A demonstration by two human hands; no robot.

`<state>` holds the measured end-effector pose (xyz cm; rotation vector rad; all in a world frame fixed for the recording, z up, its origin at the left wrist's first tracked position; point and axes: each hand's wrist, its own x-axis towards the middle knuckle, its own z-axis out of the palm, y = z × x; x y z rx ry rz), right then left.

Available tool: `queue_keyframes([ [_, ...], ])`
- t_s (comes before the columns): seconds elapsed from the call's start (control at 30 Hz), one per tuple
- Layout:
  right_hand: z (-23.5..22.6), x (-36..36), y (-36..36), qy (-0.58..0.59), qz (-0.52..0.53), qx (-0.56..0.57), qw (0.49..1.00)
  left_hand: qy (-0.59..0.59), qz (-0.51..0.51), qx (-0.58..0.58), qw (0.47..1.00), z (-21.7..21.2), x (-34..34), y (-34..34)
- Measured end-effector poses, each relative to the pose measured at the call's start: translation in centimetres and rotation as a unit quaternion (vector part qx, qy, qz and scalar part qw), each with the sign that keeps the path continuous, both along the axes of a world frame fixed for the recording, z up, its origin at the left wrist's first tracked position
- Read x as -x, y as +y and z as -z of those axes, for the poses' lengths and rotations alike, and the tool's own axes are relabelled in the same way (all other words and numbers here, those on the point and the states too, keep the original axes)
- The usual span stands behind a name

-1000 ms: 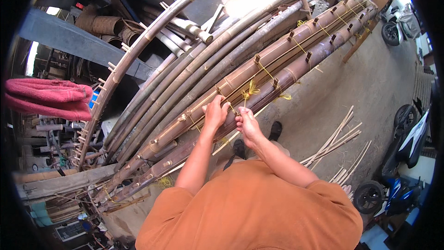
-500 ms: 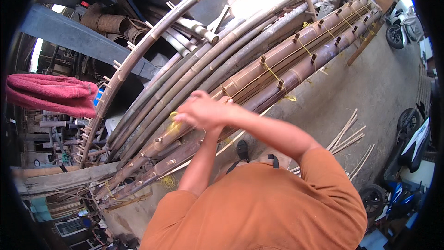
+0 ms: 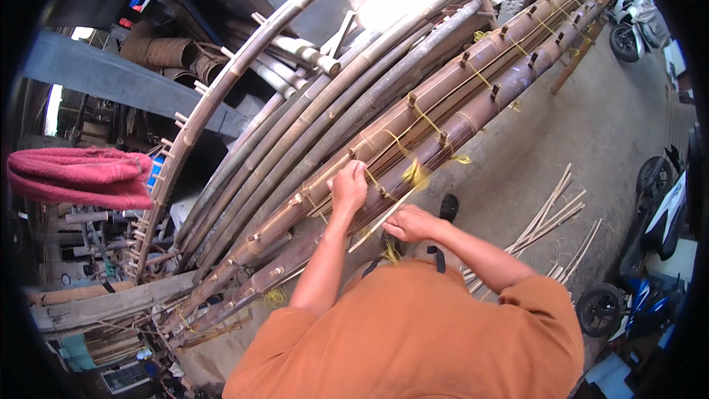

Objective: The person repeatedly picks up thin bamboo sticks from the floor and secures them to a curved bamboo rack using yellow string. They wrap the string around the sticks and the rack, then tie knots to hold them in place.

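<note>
1. Yellow plastic cord (image 3: 413, 172) lashes thick brown bamboo poles (image 3: 443, 114), lying across a frame.
2. Left hand (image 3: 349, 186) closed on the poles, steadying them.
3. Right hand (image 3: 410, 223) pinches a thin bamboo strip (image 3: 380, 219), likely tensioning.

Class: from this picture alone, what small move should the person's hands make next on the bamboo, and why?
Probably pull the yellow tie tight. The left hand presses on the bamboo poles by a loose tie, the right hand holds a thin strip, and the ties further along already sit snug.
</note>
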<state>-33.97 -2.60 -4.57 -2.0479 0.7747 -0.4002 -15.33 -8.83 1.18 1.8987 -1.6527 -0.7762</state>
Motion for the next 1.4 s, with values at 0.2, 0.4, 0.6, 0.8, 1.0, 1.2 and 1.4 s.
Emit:
queue_keyframes([
  [0.2,-4.1,-0.5,1.2,-0.017,0.029,0.0,0.999,0.251,-0.042,0.127,0.959,-6.3,-0.8,-8.8],
  [0.4,-4.1,-1.4,1.6,0.11,0.05,0.111,0.987,-0.135,-0.049,0.083,0.986,2.4,-5.1,-11.9],
  [0.6,-3.8,-9.0,6.9,-0.076,0.05,-0.132,0.987,0.01,0.035,-0.079,0.996,-8.0,-12.1,-1.8],
  [0.8,-6.3,-16.2,7.5,-0.529,0.456,-0.5,0.512,-0.115,0.097,-0.045,0.988,-1.8,-14.0,8.5],
  [1.0,-16.2,-25.6,-0.2,-0.262,0.082,-0.119,0.954,0.1,0.077,0.203,0.971,5.1,-14.6,9.2],
  [1.2,-7.8,-23.0,-7.0,0.102,0.23,0.102,0.962,0.006,0.048,-0.019,0.999,0.3,-14.9,9.3],
  [1.4,-15.8,-15.1,3.4,-0.176,-0.124,-0.072,0.974,0.059,0.041,0.019,0.997,1.0,-15.3,9.8],
])
